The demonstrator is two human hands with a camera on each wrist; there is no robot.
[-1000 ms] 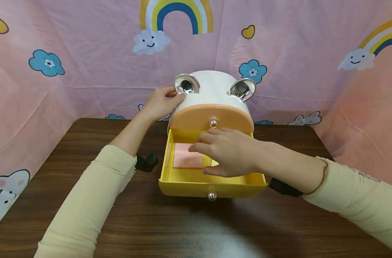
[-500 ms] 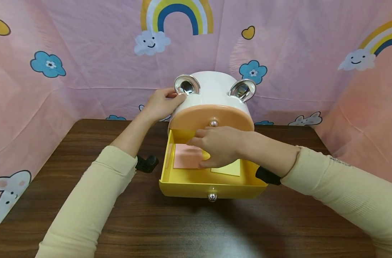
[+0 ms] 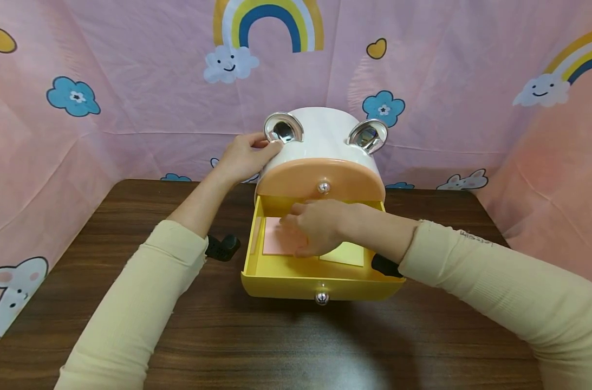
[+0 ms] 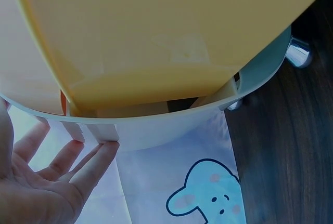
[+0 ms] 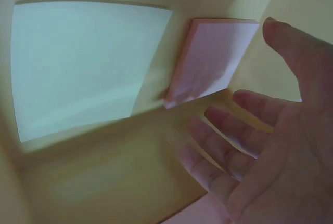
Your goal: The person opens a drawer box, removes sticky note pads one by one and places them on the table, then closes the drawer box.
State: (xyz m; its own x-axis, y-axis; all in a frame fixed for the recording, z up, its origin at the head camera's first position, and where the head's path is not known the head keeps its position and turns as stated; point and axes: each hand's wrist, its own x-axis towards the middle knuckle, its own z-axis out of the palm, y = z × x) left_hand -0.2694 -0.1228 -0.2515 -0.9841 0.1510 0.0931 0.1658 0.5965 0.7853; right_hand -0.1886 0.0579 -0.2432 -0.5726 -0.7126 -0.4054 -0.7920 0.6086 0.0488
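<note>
A small white desktop drawer cabinet (image 3: 322, 127) with silver ears has its yellow drawer (image 3: 278, 269) pulled out. My left hand (image 3: 242, 158) rests against the cabinet's upper left side. In the left wrist view, fairly straight fingers (image 4: 93, 169) touch its white wall (image 4: 156, 133). Over the drawer reaches my right hand (image 3: 320, 227), holding nothing, with its fingertips above a pink sticky-note pad (image 3: 272, 238). Spread, slightly bent fingers (image 5: 223, 151) appear apart from the pad in the right wrist view. A pale yellow pad (image 3: 345, 254) lies to the right, partly under the hand.
Above the open drawer is a closed orange drawer (image 3: 296, 181) with a silver knob (image 3: 323, 187). The cabinet stands on a dark wooden table (image 3: 218, 336). Pink patterned cloth (image 3: 159, 86) hangs behind and at both sides.
My right hand has moved left and a little down into the drawer, from over the yellow pad toward the pink pad, uncovering part of the yellow pad. My left hand stays put.
</note>
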